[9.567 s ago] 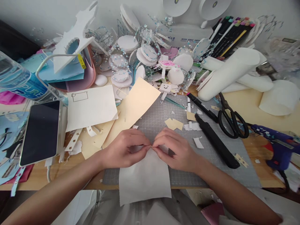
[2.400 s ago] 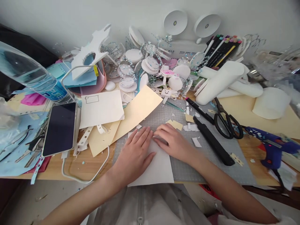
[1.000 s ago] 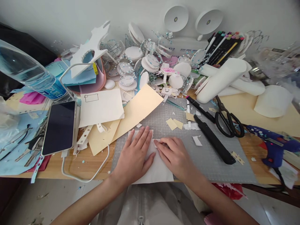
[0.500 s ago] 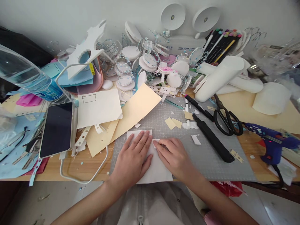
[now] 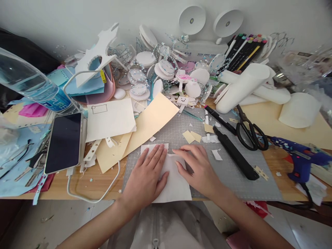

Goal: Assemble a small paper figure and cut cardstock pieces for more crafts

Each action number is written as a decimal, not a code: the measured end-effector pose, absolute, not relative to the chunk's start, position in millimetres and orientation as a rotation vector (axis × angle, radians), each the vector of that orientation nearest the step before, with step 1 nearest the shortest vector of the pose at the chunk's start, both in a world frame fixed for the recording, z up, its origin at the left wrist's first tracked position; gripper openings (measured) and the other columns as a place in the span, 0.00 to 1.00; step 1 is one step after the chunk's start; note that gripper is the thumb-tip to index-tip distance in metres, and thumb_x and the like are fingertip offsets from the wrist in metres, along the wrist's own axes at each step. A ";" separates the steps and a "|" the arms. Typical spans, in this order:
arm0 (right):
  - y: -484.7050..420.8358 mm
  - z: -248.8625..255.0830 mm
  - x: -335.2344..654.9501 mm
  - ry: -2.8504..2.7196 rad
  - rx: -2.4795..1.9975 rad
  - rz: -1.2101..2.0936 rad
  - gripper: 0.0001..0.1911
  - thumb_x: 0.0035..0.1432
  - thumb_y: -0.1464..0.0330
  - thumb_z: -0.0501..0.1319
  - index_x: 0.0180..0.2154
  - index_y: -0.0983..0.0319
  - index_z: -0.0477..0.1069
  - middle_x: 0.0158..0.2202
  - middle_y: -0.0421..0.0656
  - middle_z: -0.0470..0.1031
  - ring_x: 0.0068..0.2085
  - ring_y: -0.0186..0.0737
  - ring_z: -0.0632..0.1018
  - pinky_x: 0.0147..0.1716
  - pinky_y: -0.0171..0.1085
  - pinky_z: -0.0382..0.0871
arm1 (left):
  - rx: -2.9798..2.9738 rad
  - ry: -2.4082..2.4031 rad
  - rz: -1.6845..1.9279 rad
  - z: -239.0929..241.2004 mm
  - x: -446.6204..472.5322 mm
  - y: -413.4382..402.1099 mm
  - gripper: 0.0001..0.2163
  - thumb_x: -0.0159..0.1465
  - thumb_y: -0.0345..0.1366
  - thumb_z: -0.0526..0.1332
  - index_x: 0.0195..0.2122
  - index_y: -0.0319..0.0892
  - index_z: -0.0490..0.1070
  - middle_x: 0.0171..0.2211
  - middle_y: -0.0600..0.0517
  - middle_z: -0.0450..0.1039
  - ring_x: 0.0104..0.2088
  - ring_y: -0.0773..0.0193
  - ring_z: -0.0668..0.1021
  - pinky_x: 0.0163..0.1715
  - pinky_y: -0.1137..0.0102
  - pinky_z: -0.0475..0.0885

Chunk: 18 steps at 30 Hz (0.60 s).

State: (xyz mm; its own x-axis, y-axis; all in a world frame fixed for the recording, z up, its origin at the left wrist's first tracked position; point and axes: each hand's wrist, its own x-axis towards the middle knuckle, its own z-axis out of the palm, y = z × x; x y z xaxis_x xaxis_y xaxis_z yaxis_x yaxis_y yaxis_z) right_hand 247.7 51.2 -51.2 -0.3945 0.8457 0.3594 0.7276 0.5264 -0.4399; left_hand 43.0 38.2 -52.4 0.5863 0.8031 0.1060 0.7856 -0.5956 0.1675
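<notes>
A sheet of white paper [image 5: 176, 188] lies on the grey cutting mat [image 5: 228, 188] near the table's front edge. My left hand [image 5: 146, 174] rests flat on it, fingers stretched out and covering much of its left side. Over the paper's upper right, my right hand [image 5: 198, 169] has thumb and fingers apart with nothing between them. A small raised or torn edge shows at the top of the paper near the right fingertips. Beyond the left fingertips, a white paper edge [image 5: 155, 147] sticks out; whether it belongs to the same sheet is hidden.
To the right lie a black cutter [image 5: 234, 152], a black marker [image 5: 220, 119], scissors [image 5: 250, 129] and a blue glue gun [image 5: 301, 155]. Paper scraps [image 5: 192, 136] dot the mat. At left are a phone [image 5: 63, 143], a white cable [image 5: 93, 201] and a water bottle [image 5: 33, 86].
My right hand has let go of the paper's top edge; its thumb and fingers have spread and shifted slightly right. My left hand stays flat in place.
</notes>
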 end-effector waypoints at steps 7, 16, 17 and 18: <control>78.7 -45.0 241.3 -2.358 -1.284 0.553 0.04 0.60 0.74 0.61 0.36 0.59 0.71 0.35 0.42 0.75 0.41 0.43 0.74 0.43 0.44 0.66 | 2.698 1.322 0.377 -54.5 40.0 35.9 0.25 0.69 0.37 0.52 0.65 0.32 0.57 0.67 0.41 0.56 0.68 0.52 0.58 0.66 0.54 0.57; 90.2 -42.5 236.6 -2.361 -1.321 0.641 0.04 0.59 0.74 0.62 0.33 0.59 0.70 0.33 0.40 0.74 0.39 0.41 0.75 0.40 0.40 0.66 | 2.683 1.271 0.441 -53.1 39.3 34.9 0.23 0.68 0.34 0.53 0.63 0.31 0.61 0.65 0.39 0.62 0.66 0.50 0.63 0.64 0.53 0.62; 90.7 -42.5 236.9 -2.361 -1.321 0.647 0.04 0.59 0.74 0.62 0.33 0.59 0.70 0.33 0.40 0.74 0.39 0.41 0.75 0.40 0.41 0.66 | 2.676 1.273 0.443 -52.9 39.4 35.0 0.23 0.68 0.34 0.53 0.63 0.31 0.61 0.64 0.39 0.62 0.66 0.50 0.63 0.64 0.53 0.63; 91.1 -42.6 237.2 -2.357 -1.322 0.654 0.04 0.58 0.74 0.62 0.33 0.59 0.70 0.33 0.40 0.74 0.39 0.41 0.75 0.40 0.41 0.67 | 2.670 1.274 0.445 -52.7 39.5 35.3 0.22 0.68 0.34 0.53 0.63 0.31 0.61 0.64 0.39 0.62 0.65 0.50 0.64 0.63 0.53 0.63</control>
